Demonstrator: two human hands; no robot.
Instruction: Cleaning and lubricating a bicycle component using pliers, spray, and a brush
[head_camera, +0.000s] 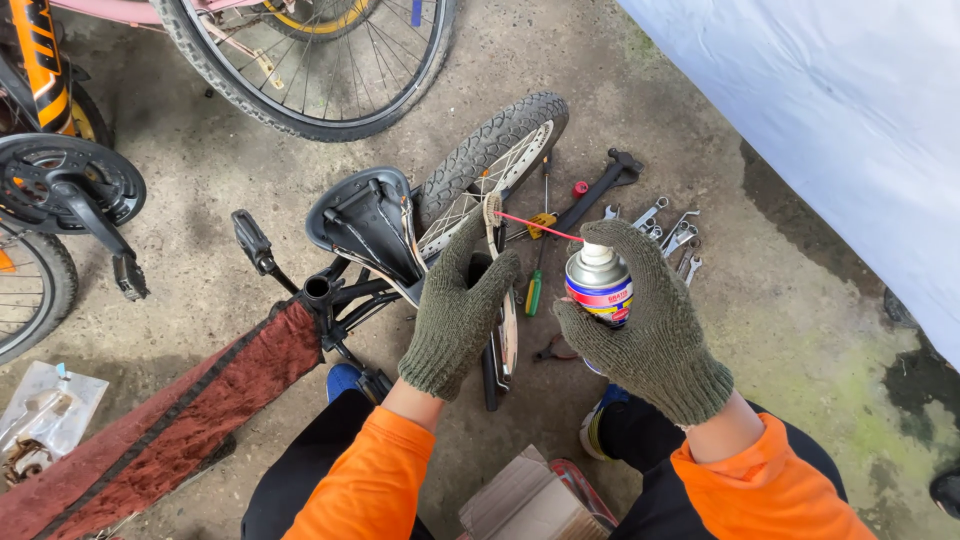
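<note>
My right hand (650, 320), in a green knit glove, grips a spray can (600, 285) with a thin red straw (540, 227) pointing left. The straw's tip reaches the rear end of a small upside-down bicycle. My left hand (458, 305), also gloved, rests on the bike's frame beside the small knobby rear wheel (495, 160). The black saddle (368, 225) lies upside down on the concrete, left of my left hand.
Several wrenches (672, 235), screwdrivers (540, 250) and a black hammer (600, 190) lie on the concrete past the can. A larger bicycle wheel (320, 60) and crankset (60, 185) stand at the upper left. A plastic bag (40, 415) lies lower left, a cardboard box (525, 495) between my knees.
</note>
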